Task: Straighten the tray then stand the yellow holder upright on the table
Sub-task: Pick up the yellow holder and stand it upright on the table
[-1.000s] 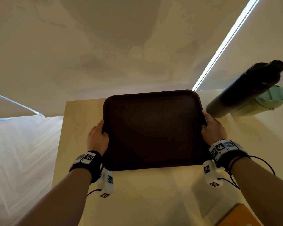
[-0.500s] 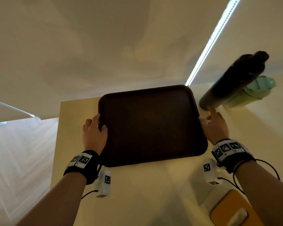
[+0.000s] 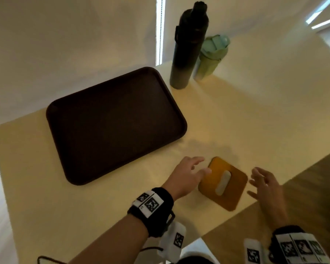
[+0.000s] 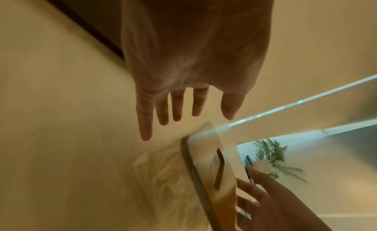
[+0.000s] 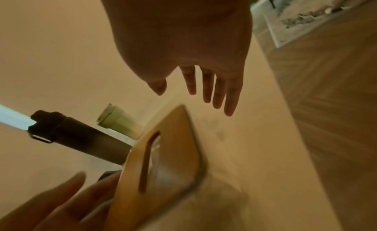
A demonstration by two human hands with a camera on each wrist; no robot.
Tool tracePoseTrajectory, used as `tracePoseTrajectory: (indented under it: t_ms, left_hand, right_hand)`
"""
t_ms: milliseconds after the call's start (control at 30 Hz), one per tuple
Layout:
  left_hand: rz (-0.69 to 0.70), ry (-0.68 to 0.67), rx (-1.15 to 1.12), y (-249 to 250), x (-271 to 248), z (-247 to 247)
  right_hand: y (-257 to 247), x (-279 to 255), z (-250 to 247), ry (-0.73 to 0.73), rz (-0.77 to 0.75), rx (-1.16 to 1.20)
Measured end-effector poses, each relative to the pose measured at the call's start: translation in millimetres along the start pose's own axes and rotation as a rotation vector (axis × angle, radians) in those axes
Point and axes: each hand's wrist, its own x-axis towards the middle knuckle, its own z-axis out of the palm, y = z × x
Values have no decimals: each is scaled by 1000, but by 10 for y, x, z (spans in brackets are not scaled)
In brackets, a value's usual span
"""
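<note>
The yellow holder [image 3: 223, 182] lay flat at lower right, between the left hand [image 3: 185, 176] and right hand [image 3: 265, 184], fingers spread, gripping nothing.

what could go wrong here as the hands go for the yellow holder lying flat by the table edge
1. The yellow holder lies flat close to the table's near edge; a clumsy push from the left hand could slide it off toward the floor.
2. Neither the left nor the right hand grips it yet, fingers spread, so it may slip when tipped up.
3. It looks thin, so once upright it might fall over again.
</note>
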Motion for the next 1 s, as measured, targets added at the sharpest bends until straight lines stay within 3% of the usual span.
tracePoseTrajectory:
  t_ms: [100,400,567,833,1000]
  left_hand:
    - [-67,-7,-33,-55,33,209]
    - [-87,175,-171,-101,-64,135]
    - [-61,373,-273,-194,-399,-405]
    - [-110,688,-426,-528,-1148,-1685]
    - [-65,780,-456,-807,-1585,-2548]
  right_hand:
    - [195,-165,130,-128,111,132]
    - [36,-255,414,-195,136,246]
    - [-377,-424,947,-349,94,219]
    - [-1096,-1029,2333,-681,53,175]
    - [-1405,-1545,3229,-769,17,157]
